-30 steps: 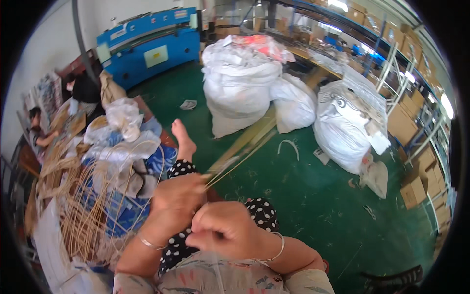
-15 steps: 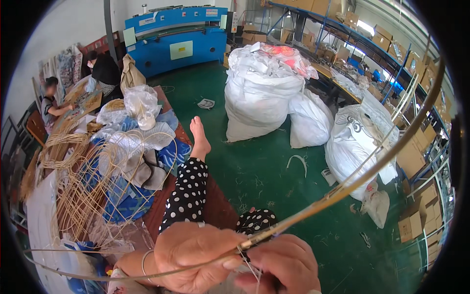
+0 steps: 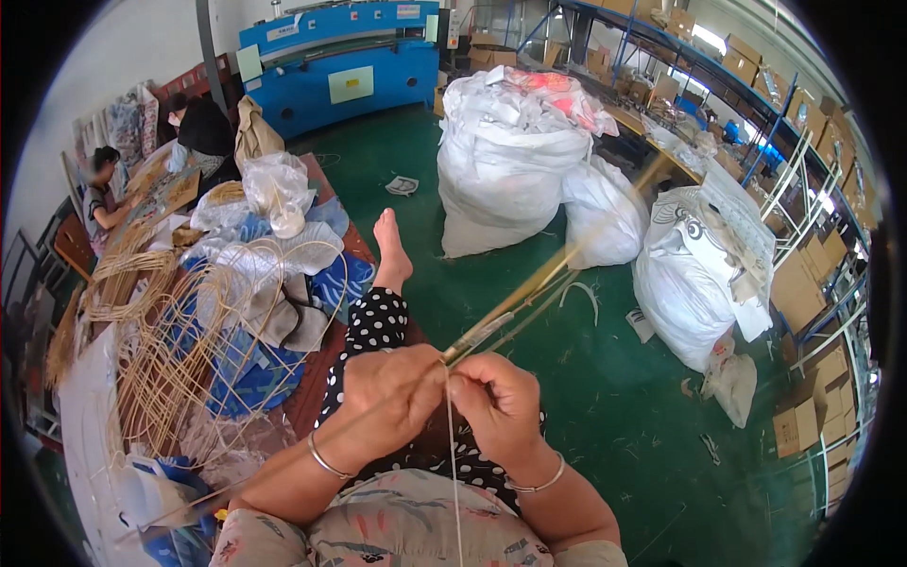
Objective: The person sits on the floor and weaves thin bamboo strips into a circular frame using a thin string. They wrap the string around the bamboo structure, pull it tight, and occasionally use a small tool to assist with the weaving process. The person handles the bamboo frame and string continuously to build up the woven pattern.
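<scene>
My left hand (image 3: pixel 392 389) is closed around a bundle of thin cane strips (image 3: pixel 515 300), which slants up and away to the right and blurs at its far end. Thumb and finger pinched, my right hand (image 3: pixel 498 399) meets the left at the bundle's near end. From that spot a white string (image 3: pixel 454 454) runs down over my lap, and the right fingertips seem to grip it there. The fingers partly hide where string and cane meet.
Left of my leg, looped cane frames (image 3: pixel 179 350) lie heaped on a reddish board with blue cloth and plastic. Large white sacks (image 3: pixel 510 180) stand on the green floor ahead. Two people sit at the far left. Shelves with cardboard boxes (image 3: pixel 798 425) line the right.
Both hands have come lower and nearer my lap. The cane has swung from a wide arc across the view to a shorter slant ahead. The string now hangs straight down.
</scene>
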A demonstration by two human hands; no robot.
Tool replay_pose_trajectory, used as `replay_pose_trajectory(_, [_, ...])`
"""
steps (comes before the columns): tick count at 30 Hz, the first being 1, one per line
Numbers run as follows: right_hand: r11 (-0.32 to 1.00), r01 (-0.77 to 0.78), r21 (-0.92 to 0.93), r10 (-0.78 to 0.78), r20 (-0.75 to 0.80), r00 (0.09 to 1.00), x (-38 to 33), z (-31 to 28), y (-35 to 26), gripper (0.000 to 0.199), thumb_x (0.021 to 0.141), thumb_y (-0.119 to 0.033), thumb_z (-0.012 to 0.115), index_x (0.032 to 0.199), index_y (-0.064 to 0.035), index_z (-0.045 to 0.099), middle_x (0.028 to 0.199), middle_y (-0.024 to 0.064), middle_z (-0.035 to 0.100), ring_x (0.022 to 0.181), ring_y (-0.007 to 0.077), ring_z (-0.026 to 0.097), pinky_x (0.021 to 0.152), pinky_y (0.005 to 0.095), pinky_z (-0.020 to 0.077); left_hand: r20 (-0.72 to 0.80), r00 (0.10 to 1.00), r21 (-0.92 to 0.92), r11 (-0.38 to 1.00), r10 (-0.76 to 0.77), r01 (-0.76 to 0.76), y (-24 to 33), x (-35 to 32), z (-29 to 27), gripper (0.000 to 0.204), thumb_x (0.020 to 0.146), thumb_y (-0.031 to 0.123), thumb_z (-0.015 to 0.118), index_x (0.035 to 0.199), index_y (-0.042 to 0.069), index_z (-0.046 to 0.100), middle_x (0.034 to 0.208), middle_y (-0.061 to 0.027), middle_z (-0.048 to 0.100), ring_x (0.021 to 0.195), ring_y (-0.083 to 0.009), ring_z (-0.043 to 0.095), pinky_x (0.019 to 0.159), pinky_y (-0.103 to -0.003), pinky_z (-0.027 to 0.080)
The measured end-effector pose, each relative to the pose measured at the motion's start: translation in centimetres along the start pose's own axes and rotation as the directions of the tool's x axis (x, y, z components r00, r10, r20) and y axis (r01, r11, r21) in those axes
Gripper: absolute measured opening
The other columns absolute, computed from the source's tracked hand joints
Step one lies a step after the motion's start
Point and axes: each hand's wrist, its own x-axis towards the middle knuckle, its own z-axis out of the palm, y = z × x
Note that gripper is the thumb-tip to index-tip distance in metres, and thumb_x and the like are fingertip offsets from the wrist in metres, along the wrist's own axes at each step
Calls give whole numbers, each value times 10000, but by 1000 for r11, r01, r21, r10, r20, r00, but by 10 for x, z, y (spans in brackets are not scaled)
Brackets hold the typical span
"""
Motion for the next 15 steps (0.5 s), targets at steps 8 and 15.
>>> replay_pose_trajectory(8, [181, -313, 932, -111, 336, 935, -21, -5, -73, 93, 756, -93, 600, 727, -23, 545, 657, 76, 553, 524, 171, 517, 484, 289, 410, -99, 995, -274, 962, -33, 5, 29, 15, -23, 75, 751, -4, 565, 820, 20, 545, 623, -74, 560, 474, -194, 534, 439, -286, 413])
replay_pose_trajectory(15, [871, 491, 4, -484, 185, 855, -5, -23, -76, 211, 721, -205, 689, 732, -32, 569, 705, 101, 576, 525, 228, 536, 430, 317, 427, 1, 1000, -433, 901, -19, 17, 42, 14, -47, 97, 738, 33, 626, 811, -10, 580, 637, -62, 577, 429, -171, 529, 370, -262, 408])
